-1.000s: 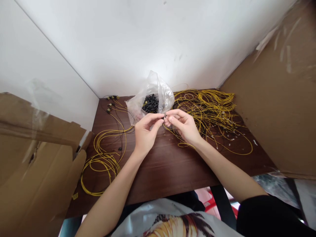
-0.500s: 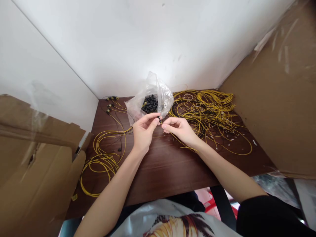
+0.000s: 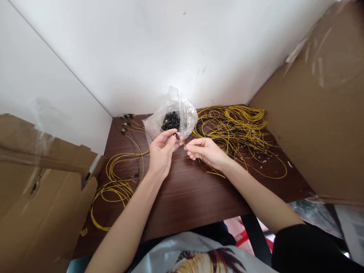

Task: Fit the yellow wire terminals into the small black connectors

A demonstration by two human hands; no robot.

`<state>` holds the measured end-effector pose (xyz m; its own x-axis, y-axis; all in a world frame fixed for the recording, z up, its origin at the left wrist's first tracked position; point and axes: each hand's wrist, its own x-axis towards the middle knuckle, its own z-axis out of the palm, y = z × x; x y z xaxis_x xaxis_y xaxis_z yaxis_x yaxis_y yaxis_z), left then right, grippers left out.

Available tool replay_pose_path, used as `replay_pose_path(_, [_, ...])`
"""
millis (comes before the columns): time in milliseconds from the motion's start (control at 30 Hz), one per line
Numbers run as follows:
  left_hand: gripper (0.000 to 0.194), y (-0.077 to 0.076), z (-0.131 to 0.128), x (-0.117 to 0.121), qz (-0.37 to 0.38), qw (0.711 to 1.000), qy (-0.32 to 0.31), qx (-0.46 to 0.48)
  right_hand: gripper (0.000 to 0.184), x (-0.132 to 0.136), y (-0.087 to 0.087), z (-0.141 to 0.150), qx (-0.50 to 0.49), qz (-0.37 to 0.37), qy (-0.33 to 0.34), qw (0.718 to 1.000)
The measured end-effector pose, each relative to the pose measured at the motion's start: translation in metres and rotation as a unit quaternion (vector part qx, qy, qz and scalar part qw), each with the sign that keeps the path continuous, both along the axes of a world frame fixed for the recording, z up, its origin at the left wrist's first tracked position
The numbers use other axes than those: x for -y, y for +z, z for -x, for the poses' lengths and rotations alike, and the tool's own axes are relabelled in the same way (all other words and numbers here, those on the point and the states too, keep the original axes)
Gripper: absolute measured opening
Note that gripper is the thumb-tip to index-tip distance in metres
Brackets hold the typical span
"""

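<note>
Slip and snag risks around a two-handed pinch

Small, dark, elongated black fitting [image 3: 176, 135] sits just in front of the clear, crumpled plastic bag [image 3: 188, 120], gripped between the thumb and fingers of the left hand [image 3: 162, 152]. Thin yellow cable [image 3: 182, 143] leads from it to the right hand [image 3: 205, 151], which is closed in a pinch on that strand. Whether the two parts are firmly joined is too small to tell; if not, an uneven pull could part them. The open bag holds many slim black pieces [image 3: 172, 121], and a knock from the left hand might spill them. Right of the bag, a tangled heap of yellow cables [image 3: 244, 127] could snag a tugged strand. Left of it, looped yellow cables [image 3: 98, 226] lie partly beneath the left forearm, which could drag them across the brown wooden desk [image 3: 187, 197].
</note>
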<state>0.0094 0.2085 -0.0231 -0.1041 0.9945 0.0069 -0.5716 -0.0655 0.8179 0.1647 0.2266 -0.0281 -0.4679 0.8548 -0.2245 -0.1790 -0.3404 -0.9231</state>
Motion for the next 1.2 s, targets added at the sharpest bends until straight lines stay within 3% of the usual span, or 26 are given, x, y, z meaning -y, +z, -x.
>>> replay_pose_path(133, [0.024, 0.005, 0.006, -0.003, 0.028, 0.995, -0.033, 0.093, 0.023, -0.002, -0.002, -0.001, -0.01, 0.018, 0.023, 1.0])
replay_pose_path(333, [0.023, 0.007, 0.011, -0.006, 0.076, 0.985, -0.047, 0.15, 0.02, 0.0, -0.004, 0.003, 0.052, -0.134, 0.006, 0.99])
replay_pose_path(433, [0.023, 0.008, 0.013, -0.007, 0.084, 0.983, -0.042, 0.158, 0.02, 0.0, -0.004, 0.005, 0.061, -0.15, 0.003, 0.987])
replay_pose_path(567, [0.022, 0.007, 0.015, -0.009, 0.098, 0.985, -0.033, 0.138, 0.022, -0.001, -0.004, 0.005, 0.044, -0.116, -0.014, 0.992])
replay_pose_path(700, [0.028, 0.004, 0.013, -0.007, 0.079, 0.991, -0.059, 0.09, 0.022, -0.002, -0.003, 0.003, -0.004, -0.026, -0.034, 0.999])
replay_pose_path(833, [0.023, 0.006, 0.008, -0.001, 0.049, 0.995, -0.087, 0.028, 0.02, -0.004, 0.0, 0.002, -0.071, 0.074, -0.02, 0.995])
replay_pose_path(933, [0.024, 0.009, 0.005, 0.003, 0.027, 0.995, -0.091, -0.011, 0.019, -0.003, -0.001, 0.003, -0.095, 0.097, -0.01, 0.991])
replay_pose_path(1000, [0.024, 0.01, 0.004, 0.003, 0.022, 0.995, -0.092, -0.025, 0.02, -0.002, -0.002, 0.004, -0.078, 0.059, -0.023, 0.995])
replay_pose_path(1100, [0.023, 0.009, 0.004, 0.002, 0.031, 0.997, -0.067, -0.022, 0.021, 0.001, -0.004, 0.006, 0.011, -0.097, -0.065, 0.993])
replay_pose_path(1200, [0.025, 0.007, 0.006, 0.0, 0.043, 0.998, -0.036, -0.007, 0.023, 0.002, -0.005, 0.005, 0.134, -0.265, -0.104, 0.949])
